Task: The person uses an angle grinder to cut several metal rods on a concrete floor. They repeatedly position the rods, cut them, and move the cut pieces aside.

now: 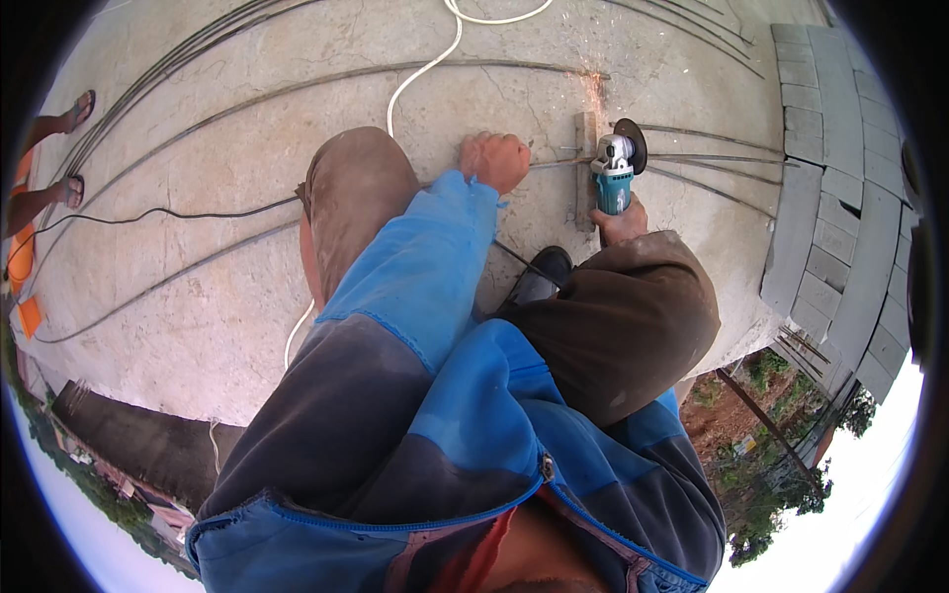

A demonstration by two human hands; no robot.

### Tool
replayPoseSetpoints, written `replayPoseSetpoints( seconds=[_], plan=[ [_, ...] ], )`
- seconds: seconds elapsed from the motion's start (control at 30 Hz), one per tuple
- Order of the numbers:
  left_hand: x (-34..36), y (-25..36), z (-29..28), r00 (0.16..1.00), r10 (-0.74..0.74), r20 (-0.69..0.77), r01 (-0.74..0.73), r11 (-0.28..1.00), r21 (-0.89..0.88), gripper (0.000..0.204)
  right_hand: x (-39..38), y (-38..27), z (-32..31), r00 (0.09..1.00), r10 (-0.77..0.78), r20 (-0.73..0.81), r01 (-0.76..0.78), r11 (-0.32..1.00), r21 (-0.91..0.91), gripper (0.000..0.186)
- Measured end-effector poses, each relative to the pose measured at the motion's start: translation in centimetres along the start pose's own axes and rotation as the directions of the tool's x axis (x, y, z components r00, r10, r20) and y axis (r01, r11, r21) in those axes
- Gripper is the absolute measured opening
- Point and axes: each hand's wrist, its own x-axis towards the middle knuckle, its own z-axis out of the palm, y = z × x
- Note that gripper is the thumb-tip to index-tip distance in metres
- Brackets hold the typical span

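My right hand is wrapped round the body of a teal and silver angle grinder. Its dark round disc stands over a thin steel rod beside a narrow wooden block. Orange sparks fly away toward the far side. My left hand is closed in a fist low over the floor, on the steel rod, which comes out to its right and crosses the block. The exact point where disc and rod meet is hard to make out.
More steel rods lie across the concrete floor. A white cable loops ahead, and a black cable runs in from the left. Grey blocks are laid at the right. Another person's sandalled feet stand at far left.
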Motion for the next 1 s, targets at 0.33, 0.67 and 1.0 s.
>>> replayPoseSetpoints(
  seconds=[0.33, 0.67, 1.0],
  plan=[
    [0.4, 0.2, -0.5, 1.000, 0.008, 0.005, -0.007, 0.997, -0.079, 0.036, 0.5, 0.5, 0.2, 0.999, -0.004, -0.033, 0.004, 1.000, -0.001, 0.061],
    [0.1, 0.4, -0.8, 0.999, -0.001, 0.038, 0.004, 0.998, -0.070, 0.038, 0.3, 0.9, 0.2, 1.000, -0.001, -0.017, 0.001, 1.000, -0.009, 0.062],
    [0.1, 0.2, -0.4, 1.000, 0.014, 0.009, -0.013, 0.998, -0.054, 0.038, 0.0, 0.7, 0.2, 0.999, -0.024, -0.031, 0.024, 1.000, 0.008, 0.059]
  ],
)
